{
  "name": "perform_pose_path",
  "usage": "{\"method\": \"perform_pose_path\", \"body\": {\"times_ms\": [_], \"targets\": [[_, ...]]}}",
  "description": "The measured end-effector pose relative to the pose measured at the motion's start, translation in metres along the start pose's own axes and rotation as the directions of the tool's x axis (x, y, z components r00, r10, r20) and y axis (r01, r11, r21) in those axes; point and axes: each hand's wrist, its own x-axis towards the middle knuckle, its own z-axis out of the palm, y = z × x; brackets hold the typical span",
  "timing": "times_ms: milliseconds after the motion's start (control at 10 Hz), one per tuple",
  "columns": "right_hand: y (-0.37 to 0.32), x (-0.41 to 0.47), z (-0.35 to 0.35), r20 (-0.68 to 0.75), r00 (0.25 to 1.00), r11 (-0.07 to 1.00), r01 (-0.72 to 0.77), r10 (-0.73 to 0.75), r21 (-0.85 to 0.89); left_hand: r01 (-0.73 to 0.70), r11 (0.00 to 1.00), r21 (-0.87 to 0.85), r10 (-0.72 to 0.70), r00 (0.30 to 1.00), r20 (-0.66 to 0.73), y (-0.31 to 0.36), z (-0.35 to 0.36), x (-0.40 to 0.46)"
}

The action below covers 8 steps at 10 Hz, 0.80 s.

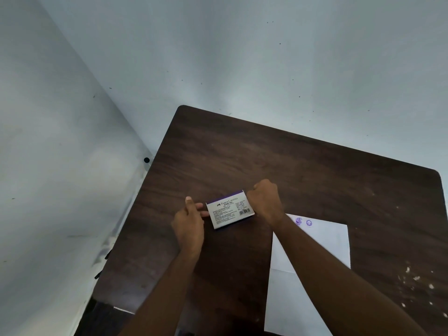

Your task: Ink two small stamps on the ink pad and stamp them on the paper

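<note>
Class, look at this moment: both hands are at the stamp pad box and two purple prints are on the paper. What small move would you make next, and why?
Probably set the stamp pad box flat on the table and let go. The paper already shows two purple prints, and the box looks shut, label up, with the left hand and right hand at its ends. No stamps are visible.

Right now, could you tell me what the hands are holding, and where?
The ink pad box: left hand at its left end, right hand at its right end.
</note>
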Motion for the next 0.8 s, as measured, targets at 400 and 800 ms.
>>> {"method": "perform_pose_path", "body": {"times_ms": [400,800], "targets": [[0.003,-0.003,0.009,0.015,1.0,0.999,-0.015,0.016,-0.033,-0.012,0.997,0.075,0.01,1.0,0.023,-0.007,0.002,0.002],[0.003,-0.01,0.015,-0.071,0.975,0.945,0.183,-0.209,-0.272,-0.26,0.931,0.256,0.276,0.961,-0.031,0.008,-0.001,0.001]]}}
